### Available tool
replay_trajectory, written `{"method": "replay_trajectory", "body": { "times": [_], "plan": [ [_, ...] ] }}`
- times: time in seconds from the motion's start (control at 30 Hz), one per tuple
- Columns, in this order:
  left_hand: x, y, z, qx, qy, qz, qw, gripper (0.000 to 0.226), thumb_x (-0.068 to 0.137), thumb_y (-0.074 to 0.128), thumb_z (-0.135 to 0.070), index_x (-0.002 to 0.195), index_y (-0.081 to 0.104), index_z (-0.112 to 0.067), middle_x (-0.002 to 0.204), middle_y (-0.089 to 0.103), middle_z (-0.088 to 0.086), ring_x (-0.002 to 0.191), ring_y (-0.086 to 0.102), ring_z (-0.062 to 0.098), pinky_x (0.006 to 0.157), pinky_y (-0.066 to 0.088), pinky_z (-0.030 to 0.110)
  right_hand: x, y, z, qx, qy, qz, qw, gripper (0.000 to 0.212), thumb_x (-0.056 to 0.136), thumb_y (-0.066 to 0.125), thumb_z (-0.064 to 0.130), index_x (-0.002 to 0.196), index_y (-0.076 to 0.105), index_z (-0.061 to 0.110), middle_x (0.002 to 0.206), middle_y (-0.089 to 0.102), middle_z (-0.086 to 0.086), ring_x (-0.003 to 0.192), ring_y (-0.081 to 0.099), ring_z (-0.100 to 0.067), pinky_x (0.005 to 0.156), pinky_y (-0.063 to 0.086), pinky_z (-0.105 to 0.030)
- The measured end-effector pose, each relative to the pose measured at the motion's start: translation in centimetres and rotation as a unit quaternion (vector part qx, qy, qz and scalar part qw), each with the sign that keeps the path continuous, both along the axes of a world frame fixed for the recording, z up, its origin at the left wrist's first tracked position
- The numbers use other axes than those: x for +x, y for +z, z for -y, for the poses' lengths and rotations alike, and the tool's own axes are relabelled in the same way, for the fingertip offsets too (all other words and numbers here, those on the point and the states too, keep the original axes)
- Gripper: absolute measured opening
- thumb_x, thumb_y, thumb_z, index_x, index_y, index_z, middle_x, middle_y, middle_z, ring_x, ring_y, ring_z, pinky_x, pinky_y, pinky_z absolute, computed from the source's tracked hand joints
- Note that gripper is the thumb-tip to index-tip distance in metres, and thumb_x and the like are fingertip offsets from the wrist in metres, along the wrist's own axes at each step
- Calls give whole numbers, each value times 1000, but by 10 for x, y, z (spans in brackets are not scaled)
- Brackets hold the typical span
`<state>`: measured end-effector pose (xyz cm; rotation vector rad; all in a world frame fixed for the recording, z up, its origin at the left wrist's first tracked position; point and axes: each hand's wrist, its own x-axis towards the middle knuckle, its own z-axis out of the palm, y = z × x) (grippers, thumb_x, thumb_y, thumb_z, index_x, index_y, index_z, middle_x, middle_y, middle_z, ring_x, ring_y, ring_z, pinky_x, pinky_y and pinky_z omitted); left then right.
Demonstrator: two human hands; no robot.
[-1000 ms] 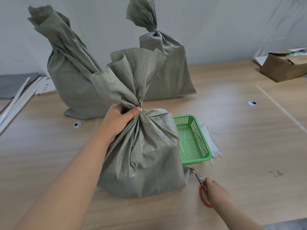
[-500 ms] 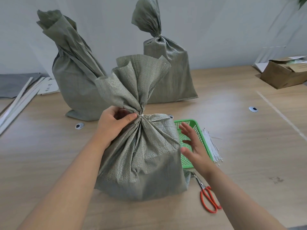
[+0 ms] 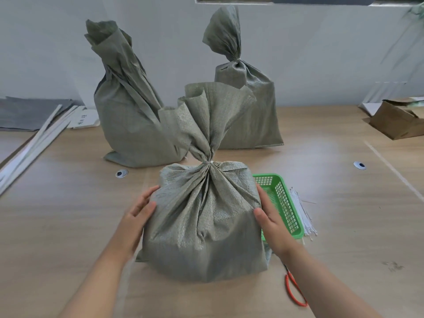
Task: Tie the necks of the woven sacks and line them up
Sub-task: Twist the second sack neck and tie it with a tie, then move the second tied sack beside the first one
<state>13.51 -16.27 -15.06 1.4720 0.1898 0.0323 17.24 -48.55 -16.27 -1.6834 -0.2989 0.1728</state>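
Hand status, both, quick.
Left hand: open, pressing the left side of the front sack.
Right hand: open, pressing its right side.

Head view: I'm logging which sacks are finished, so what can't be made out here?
Head view:
- Near grey-green woven sack: contents hidden by fabric.
- Back-left grey-green woven sack: any tie lost in its neck folds.
- Red-handled scissors: blades mostly hidden by the right forearm.
- Green plastic mesh basket: left side covered by sack and right hand.
- Brown cardboard box: cut off by the right edge.
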Motion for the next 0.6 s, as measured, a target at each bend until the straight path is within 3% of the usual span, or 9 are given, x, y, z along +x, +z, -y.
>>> {"method": "replay_trajectory", "body": {
  "times": [0.07,0.13,0.17,0.23,0.3,0.37,0.43,0.5,0.6],
  "plan": [
    [-7,-17,5,-34,-16,12,999,79,68,78,-62,139,53,-34,141,59,-6,130,54,16,108,44,39,-1,1,-8,-18,-24,-3,1000,71,85,49,53,150,31,30,150,42,27,138,36,9,107,30,-7],
    [-13,-26,11,-64,-13,21,998,60,85,63,-44,141,48,-32,139,59,-6,125,58,12,103,49,33,-2,6,-14,-33,-39,-8,999,66,84,44,57,145,30,37,149,37,26,134,33,19,104,26,-1],
    [-15,-28,13,-81,-3,19,997,51,86,57,-38,136,50,-30,133,62,-3,116,62,10,95,53,28,-3,8,-17,-41,-50,-12,998,65,83,41,60,143,30,38,149,35,26,132,31,23,104,24,1],
    [-19,-31,16,-102,24,-1,994,48,78,69,-46,120,58,-27,122,65,7,101,66,13,83,56,29,-4,6,-20,-56,-72,-3,996,74,85,38,70,147,31,31,150,37,22,136,29,20,111,21,-4],
    [-24,-38,15,-100,36,-11,994,70,61,83,-63,115,63,-23,123,64,16,103,64,22,92,52,44,-6,-3,-23,-74,-96,1,993,93,84,33,82,152,35,18,154,42,10,143,32,4,122,21,-25],
    [-32,-45,15,-101,24,-5,995,80,59,82,-66,122,62,-21,128,64,17,114,61,29,103,44,53,-11,-9,-26,-71,-110,-20,991,89,84,36,79,145,46,15,145,52,5,137,42,0,121,28,-38],
    [-41,-54,15,-104,-7,-9,994,92,57,84,-66,132,56,-21,132,64,11,122,59,24,104,46,44,-16,-12,-32,-52,-117,-48,991,67,86,42,66,136,51,22,134,57,10,127,48,2,118,33,-40],
    [-49,-61,18,-91,-45,-18,995,110,48,88,-66,137,50,-15,131,66,6,123,60,18,100,51,33,-20,-13,-38,-33,-136,-67,988,60,87,44,58,136,52,24,134,58,9,127,50,-4,117,34,-41],
    [-57,-60,25,-57,-60,-32,996,115,28,95,-60,124,55,-12,109,76,1,104,70,12,80,56,23,-23,-11,-44,-18,-144,-60,988,52,89,43,50,133,57,24,128,61,11,123,53,-5,111,39,-35]
  ]
}}
